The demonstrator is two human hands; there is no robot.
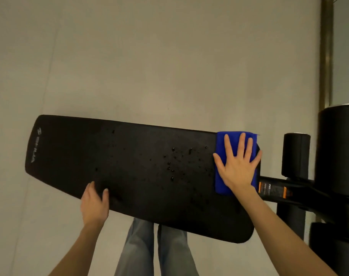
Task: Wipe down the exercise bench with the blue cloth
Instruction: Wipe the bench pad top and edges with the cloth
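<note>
A long black padded exercise bench point(102, 156) runs across the view from left to right, with a white logo at its left end and drops of liquid scattered over its middle. A folded blue cloth point(221, 184) lies flat at the bench's right end. My right hand point(237, 166) presses down on the cloth with fingers spread. My left hand point(95, 204) grips the near edge of the bench left of centre, fingers curled over the pad.
Black foam rollers point(295, 154) and the bench's frame bar point(273, 190) with orange labels stand just right of the cloth. A larger black cylinder point(338, 148) rises at far right. Beige floor point(130, 66) lies beyond the bench. My jeans-clad legs point(149, 251) are below it.
</note>
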